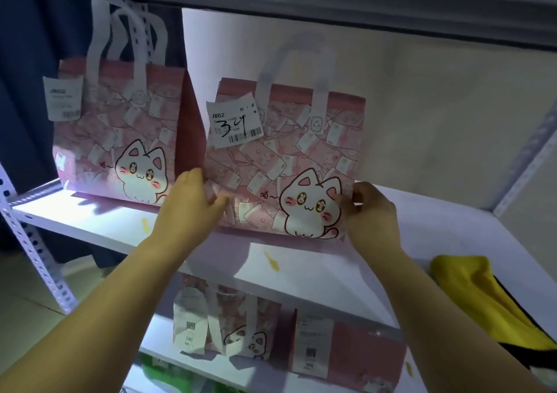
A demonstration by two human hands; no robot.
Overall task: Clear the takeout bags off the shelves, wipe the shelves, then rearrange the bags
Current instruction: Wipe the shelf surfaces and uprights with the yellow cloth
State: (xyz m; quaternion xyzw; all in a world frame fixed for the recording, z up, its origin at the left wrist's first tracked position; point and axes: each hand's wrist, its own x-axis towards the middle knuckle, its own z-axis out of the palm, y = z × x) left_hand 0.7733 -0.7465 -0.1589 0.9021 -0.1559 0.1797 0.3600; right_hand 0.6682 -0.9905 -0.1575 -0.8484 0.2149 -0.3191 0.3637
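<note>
While a violet light washes the white metal shelf (90,226), my left hand (193,202) and right hand (370,211) clasp the lower corners of a pink cat-print takeout bag (289,163), fingers curled shut on its edges. It stands upright on the board, its receipt (233,124) marked 34. A matching second bag (117,133) stands just beside it. Yellow smears spot the surface; a yellow cloth (482,296) lies at right. Two more bags (229,323) sit on the shelf below.

Two bags (283,163) side by side on shelf (120,226) (upright).
</note>
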